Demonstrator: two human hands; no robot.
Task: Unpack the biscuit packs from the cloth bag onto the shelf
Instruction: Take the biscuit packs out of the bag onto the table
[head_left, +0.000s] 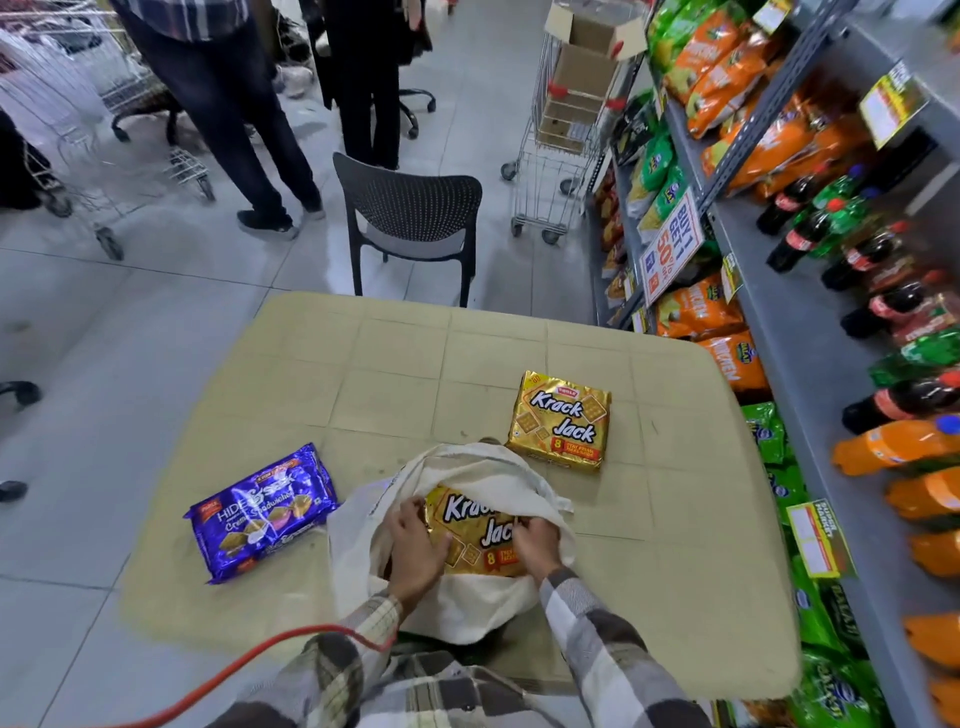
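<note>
A cream cloth bag (467, 603) lies open on a beige table (675, 519) in front of me. Inside its mouth sits a gold Krack Jack biscuit pack (475, 525). My left hand (415, 545) grips the pack's left edge and my right hand (535, 545) grips its right edge, both inside the bag opening. A second gold Krack Jack pack (563, 421) lies flat on the table just beyond the bag. A purple Hide & Seek biscuit pack (262, 512) lies flat to the left of the bag.
Grey shelving (810, 332) runs along the right, stocked with snack bags and soft-drink bottles. A black chair (415, 218) stands behind the table, a shopping trolley (561, 156) with boxes beyond it. People stand at the back left. A red cable (218, 675) crosses my lap.
</note>
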